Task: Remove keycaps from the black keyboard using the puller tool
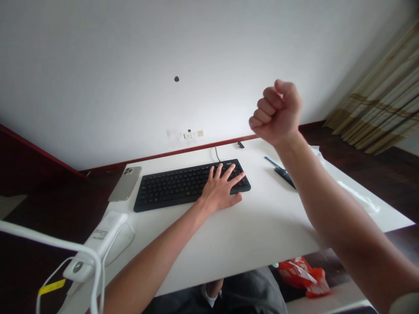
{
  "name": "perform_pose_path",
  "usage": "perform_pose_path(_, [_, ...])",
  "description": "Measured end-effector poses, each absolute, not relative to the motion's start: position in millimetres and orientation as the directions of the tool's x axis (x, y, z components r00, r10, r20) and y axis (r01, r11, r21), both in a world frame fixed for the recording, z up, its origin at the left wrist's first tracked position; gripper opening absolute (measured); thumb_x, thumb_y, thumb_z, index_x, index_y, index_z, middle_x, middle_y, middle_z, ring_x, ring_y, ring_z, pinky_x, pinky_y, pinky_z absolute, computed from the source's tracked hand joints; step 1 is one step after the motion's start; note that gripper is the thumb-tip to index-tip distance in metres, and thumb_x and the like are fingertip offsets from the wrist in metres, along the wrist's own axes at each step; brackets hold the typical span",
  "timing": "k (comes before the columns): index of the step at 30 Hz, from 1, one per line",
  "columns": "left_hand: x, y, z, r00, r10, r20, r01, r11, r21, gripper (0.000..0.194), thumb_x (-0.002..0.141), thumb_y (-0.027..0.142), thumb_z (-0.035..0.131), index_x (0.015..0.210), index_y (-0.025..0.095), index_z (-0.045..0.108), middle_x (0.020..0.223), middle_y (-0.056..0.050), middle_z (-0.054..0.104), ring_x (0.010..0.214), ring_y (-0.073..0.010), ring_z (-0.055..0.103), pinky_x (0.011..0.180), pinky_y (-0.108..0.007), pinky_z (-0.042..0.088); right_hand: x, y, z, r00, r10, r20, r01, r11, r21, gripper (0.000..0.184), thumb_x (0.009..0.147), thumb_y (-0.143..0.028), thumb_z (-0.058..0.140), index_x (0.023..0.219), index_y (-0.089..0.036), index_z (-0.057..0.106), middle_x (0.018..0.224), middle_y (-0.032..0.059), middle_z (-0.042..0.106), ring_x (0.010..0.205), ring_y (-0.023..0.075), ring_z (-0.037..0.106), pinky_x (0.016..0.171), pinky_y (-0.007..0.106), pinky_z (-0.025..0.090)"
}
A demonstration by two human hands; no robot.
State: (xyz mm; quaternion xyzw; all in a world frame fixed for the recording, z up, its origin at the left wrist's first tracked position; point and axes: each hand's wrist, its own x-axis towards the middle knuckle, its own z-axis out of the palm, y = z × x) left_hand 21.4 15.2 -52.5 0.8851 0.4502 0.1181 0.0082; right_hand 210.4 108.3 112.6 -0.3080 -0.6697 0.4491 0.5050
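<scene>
Head view: left hand (218,192) spread open, keyboard (173,186) under its fingers, phone (126,186) farther left; right hand (278,114) a raised fist, contents unseen. Uneven left-hand pressure could skew the keyboard or trigger stray keystrokes.

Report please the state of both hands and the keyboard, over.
Left hand: grip open, fingers spread over right end of keyboard. Right hand: closed fist, raised. Keyboard flat on table, only left hand covering it.

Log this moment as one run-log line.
left hand: spread on keyboard | right hand: raised, fisted | phone: flat beside keyboard
</scene>
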Motion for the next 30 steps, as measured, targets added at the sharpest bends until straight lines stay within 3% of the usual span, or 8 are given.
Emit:
perform_pose_path(3, [22.1,14.2,-51.8,0.562,0.798,0.216,0.797,-0.592,0.115,0.071,0.09,0.053,0.059,0.157,0.041,0.037,0.169,0.0,0.027,0.153,-0.0435,0.023,0.122,-0.067,0.019,183.1,119.5,56.0,-0.465,0.855,0.228,-0.101,0.204,-0.974,0.061,0.089,-0.074,0.049,0.063,-0.025,0.023,0.048,-0.0071,0.015,0.045,0.011,0.018,0.041,0.026,0.025])
perform_pose_path(6, [22.5,13.5,-51.8,0.561,0.798,0.223,0.798,-0.592,0.11,0.072,0.09,0.054,0.06,0.158,0.04,0.037,0.167,-0.001,0.032,0.153,-0.0419,0.024,0.123,-0.066,0.018,154.5,128.4,10.4,-0.48,0.873,0.085,-0.045,0.072,-0.996,0.06,0.087,-0.068,0.054,0.064,-0.026,0.019,0.049,-0.0086,0.012,0.046,0.0116,0.013,0.042,0.027,0.022])
perform_pose_path(11, [21.9,13.7,-53.8,0.56,0.797,0.225,0.8,-0.591,0.102,0.071,0.092,0.054,0.058,0.158,0.041,0.036,0.17,0.001,0.026,0.154,-0.042,0.021,0.123,-0.067,0.018,169.3,153.3,19.2,-0.231,0.945,0.233,0.12,0.265,-0.957,0.048,0.093,-0.061,0.044,0.068,-0.026,0.023,0.054,-0.0069,0.026,0.049,0.0129,0.026,0.051,0.027,0.034])
perform_pose_path(15, [21.5,14.3,-53.8,0.565,0.795,0.222,0.794,-0.597,0.116,0.072,0.092,0.054,0.058,0.159,0.042,0.034,0.17,0.001,0.025,0.155,-0.0415,0.02,0.124,-0.067,0.017,208.5,178.4,22.7,-0.006,0.928,0.372,0.585,0.305,-0.751,0.035,0.095,-0.049,0.045,0.076,-0.022,0.056,0.068,0.0018,0.059,0.065,0.0176,0.053,0.066,0.029,0.043])
perform_pose_path(18, [21.3,14.2,-52.4,0.569,0.79,0.227,0.788,-0.603,0.123,0.073,0.092,0.053,0.058,0.159,0.041,0.033,0.17,0.0,0.025,0.155,-0.0415,0.022,0.124,-0.066,0.017,229.1,191.1,4.3,0.038,0.912,0.407,0.825,0.202,-0.528,0.032,0.095,-0.026,0.044,0.111,-0.017,0.071,0.096,0.0082,0.073,0.086,0.0227,0.064,0.081,0.031,0.046])
perform_pose_path(20, [21.2,13.9,-51.5,0.571,0.789,0.229,0.786,-0.605,0.127,0.072,0.092,0.053,0.058,0.159,0.041,0.034,0.17,0.0,0.025,0.155,-0.0414,0.022,0.124,-0.066,0.017,236.1,195.6,-7.8,-0.007,0.928,0.372,0.884,0.179,-0.432,0.041,0.094,-0.017,0.042,0.125,-0.016,0.069,0.113,0.0116,0.074,0.1,0.0243,0.065,0.09,0.031,0.047])
perform_pose_path(23, [21.3,13.6,-50.9,0.57,0.788,0.232,0.785,-0.606,0.13,0.072,0.092,0.054,0.058,0.159,0.041,0.035,0.17,0.0,0.025,0.155,-0.0413,0.022,0.124,-0.066,0.017,237.9,196.2,-16.3,-0.111,0.956,0.27,0.924,0.199,-0.327,0.042,0.095,-0.012,0.042,0.122,-0.015,0.074,0.127,0.0137,0.071,0.115,0.0256,0.063,0.099,0.031,0.046])
perform_pose_path(30, [20.6,13.9,-51.2,0.566,0.79,0.235,0.786,-0.603,0.134,0.072,0.092,0.055,0.058,0.159,0.04,0.035,0.17,0.0,0.025,0.155,-0.0407,0.021,0.124,-0.066,0.017,228.0,185.7,-9.8,-0.1,0.983,0.151,0.969,0.131,-0.211,0.039,0.09,-0.021,0.059,0.124,-0.017,0.076,0.122,0.0164,0.073,0.108,0.0309,0.068,0.096,0.035,0.05])
